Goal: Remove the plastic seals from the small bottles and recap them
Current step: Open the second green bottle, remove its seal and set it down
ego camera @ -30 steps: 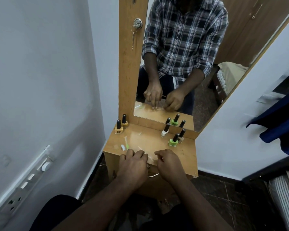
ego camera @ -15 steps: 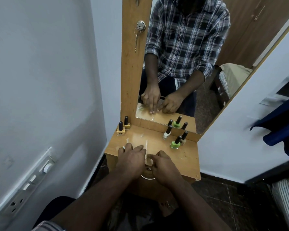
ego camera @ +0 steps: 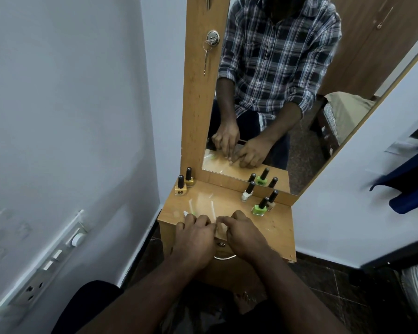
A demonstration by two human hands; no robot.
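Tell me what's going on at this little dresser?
A person sits at a small wooden dressing table, both hands together at its front edge. The left hand and right hand have their fingers curled around something small between them; what it is stays hidden. Five capped nail polish bottles stand behind: two yellowish ones at back left, a white one, a green one and a beige one near the mirror. Thin clear strips lie on the tabletop.

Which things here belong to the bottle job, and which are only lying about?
Job:
- two yellow bottles
- white bottle
- green bottle
- beige bottle
- peeled plastic strips
- left hand, right hand

Lying about:
- key in lock
- wall switchboard
- mirror
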